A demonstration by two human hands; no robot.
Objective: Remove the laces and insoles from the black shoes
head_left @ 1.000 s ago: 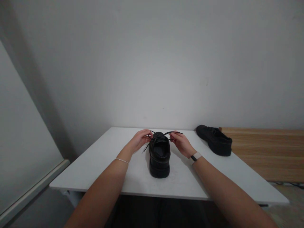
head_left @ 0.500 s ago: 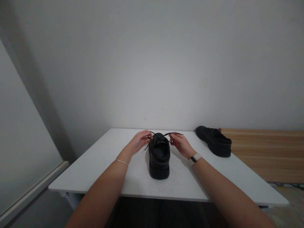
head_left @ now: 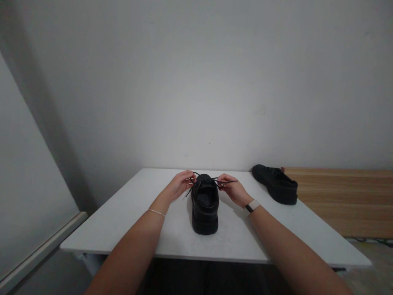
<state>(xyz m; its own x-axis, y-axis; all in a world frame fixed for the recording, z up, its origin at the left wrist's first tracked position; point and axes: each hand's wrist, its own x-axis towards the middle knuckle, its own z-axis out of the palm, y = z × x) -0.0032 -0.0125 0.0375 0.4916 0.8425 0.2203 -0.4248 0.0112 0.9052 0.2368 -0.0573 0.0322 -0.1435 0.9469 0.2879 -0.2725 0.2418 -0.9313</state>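
A black lace-up shoe [head_left: 205, 219] stands upright on the white table, its heel toward me and its toe toward the wall. My left hand [head_left: 181, 183] is at the left of the lacing, fingers closed on a loop of the black shoelace [head_left: 199, 175]. On the other side my right hand [head_left: 231, 187] pinches a second part of the lace, and a loose end lies across its fingers. Between the hands the laces cross over the shoe's tongue. Another loose end hangs down on the shoe's left side.
A second black shoe [head_left: 278, 186] rests at the table's back right. Beyond it a wood-grain panel [head_left: 331, 200] stands against the grey wall [head_left: 196, 82]. The white table's [head_left: 123, 221] front edge runs just in front of my body.
The loose lace end by my right hand has dropped slightly and now lies across the fingers. Both hands keep their hold at nearly the same place; the view has shifted a little.
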